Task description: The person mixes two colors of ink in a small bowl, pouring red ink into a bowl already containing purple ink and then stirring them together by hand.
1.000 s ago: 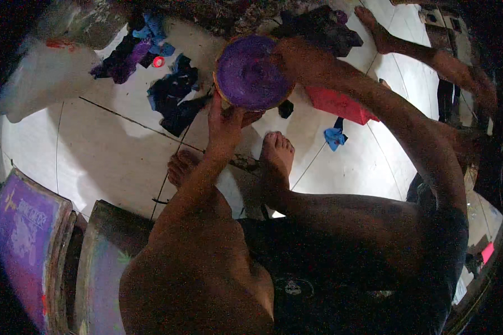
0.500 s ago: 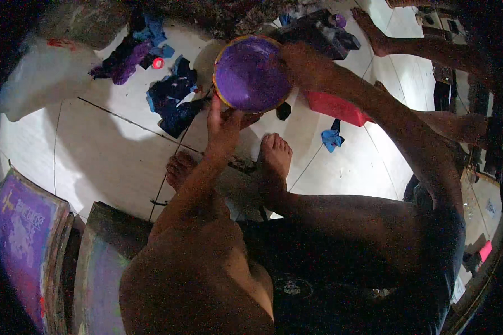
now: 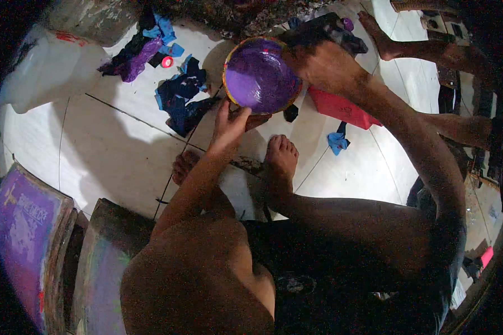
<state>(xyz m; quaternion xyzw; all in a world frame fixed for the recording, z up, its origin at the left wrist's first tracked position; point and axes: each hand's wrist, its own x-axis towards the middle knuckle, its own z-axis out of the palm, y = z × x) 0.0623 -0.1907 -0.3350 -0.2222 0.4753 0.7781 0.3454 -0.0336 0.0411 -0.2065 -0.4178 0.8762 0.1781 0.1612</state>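
A round tub (image 3: 257, 78) with a yellow-orange rim is coated or filled with glossy purple paint. My left hand (image 3: 232, 120) grips the tub at its lower left, the thumb side against the rim and other fingers beneath. At the tub's right rim is my right hand (image 3: 324, 64), curled and in deep shadow. Its fingertips and whatever they hold are hidden. The tub is raised above the tiled floor, beyond my bare feet (image 3: 280, 159).
Dark and blue rags (image 3: 181, 92) lie left of the tub, near a small red-and-white round object (image 3: 167, 62). A red box (image 3: 343, 107) and a blue scrap (image 3: 337, 142) are to the right. Purple-stained framed panels (image 3: 25, 229) stand at lower left. Another person's leg (image 3: 425, 53) shows at upper right.
The tub appears slightly farther right in view, along with the whole scene. My right hand has shifted right over the rim, and more of the purple surface shows. My left hand keeps its grip.
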